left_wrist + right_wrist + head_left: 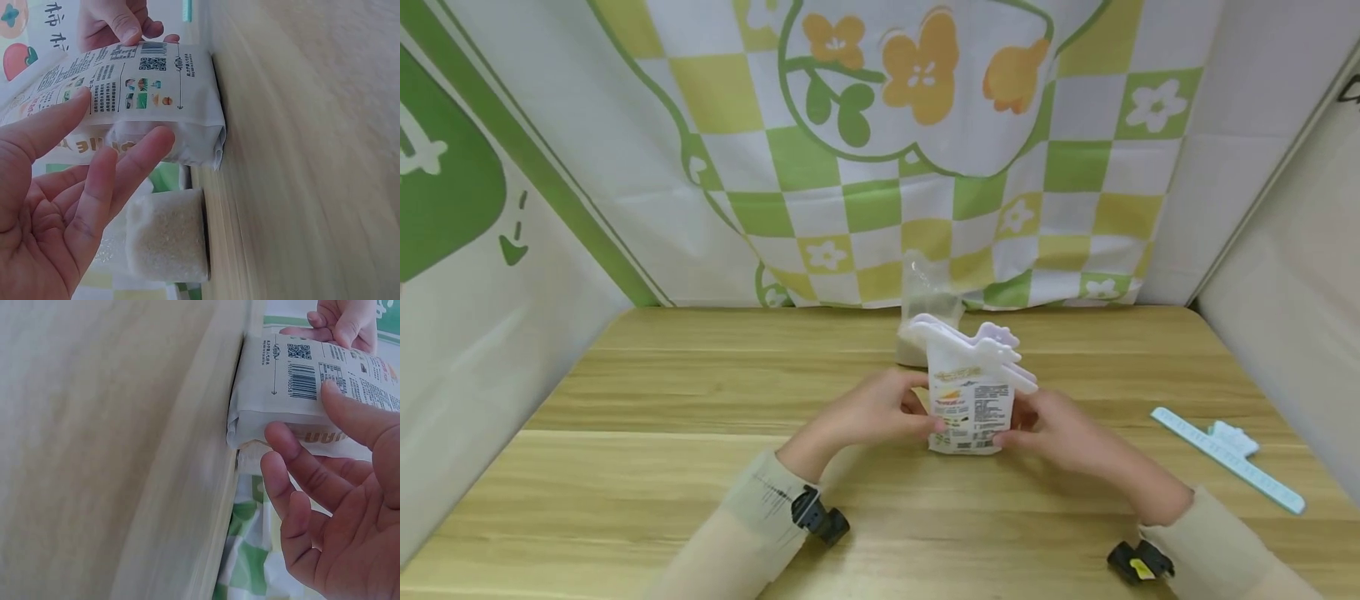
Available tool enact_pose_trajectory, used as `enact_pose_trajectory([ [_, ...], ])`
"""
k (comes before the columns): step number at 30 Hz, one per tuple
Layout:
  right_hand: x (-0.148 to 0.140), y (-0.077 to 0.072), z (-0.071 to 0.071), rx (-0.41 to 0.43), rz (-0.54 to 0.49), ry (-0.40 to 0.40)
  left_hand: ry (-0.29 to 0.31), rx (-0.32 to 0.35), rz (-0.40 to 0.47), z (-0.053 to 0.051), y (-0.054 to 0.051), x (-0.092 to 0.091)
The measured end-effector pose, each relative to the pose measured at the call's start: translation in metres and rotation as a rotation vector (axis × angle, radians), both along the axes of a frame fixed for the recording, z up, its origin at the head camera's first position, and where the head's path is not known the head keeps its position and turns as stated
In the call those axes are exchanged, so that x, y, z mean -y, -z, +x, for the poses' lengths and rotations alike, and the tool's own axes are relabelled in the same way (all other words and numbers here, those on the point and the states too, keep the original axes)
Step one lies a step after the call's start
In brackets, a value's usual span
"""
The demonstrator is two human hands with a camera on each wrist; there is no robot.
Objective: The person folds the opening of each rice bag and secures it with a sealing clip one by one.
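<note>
A white printed bag [970,417] stands upright on the table, its top closed by a white clip [973,346]. My left hand [883,410] holds the bag's left side, thumb on the printed face; in the left wrist view the left hand [69,200] has its fingers along the side of the bag [156,94]. On the right side my right hand [1060,429] holds it likewise, and the right wrist view shows the right hand [350,487] with thumb on the face and fingertips at the side of the bag [281,381].
Behind the white bag stands a clear bag of pale grains [913,346], also in the left wrist view [165,237]. A light blue clip [1228,454] lies at the right of the wooden table [700,367]. A patterned curtain [865,200] hangs at the back.
</note>
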State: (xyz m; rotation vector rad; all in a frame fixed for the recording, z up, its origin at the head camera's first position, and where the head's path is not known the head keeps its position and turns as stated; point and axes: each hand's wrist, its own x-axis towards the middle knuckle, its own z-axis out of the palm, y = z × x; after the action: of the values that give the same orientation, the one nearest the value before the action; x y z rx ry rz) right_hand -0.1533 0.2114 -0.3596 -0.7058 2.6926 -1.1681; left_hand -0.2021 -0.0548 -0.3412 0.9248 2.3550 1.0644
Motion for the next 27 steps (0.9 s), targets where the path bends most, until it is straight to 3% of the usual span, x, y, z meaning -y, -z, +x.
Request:
enact_pose_trajectory([
  [16, -0.021, 0.000, -0.005, -0.048, 0.009, 0.024, -0.036, 0.014, 0.027, -0.009, 0.003, -0.022],
  [27, -0.034, 0.001, -0.013, 0.006, 0.005, 0.069, -0.059, 0.102, 0.140, -0.019, 0.009, -0.039],
])
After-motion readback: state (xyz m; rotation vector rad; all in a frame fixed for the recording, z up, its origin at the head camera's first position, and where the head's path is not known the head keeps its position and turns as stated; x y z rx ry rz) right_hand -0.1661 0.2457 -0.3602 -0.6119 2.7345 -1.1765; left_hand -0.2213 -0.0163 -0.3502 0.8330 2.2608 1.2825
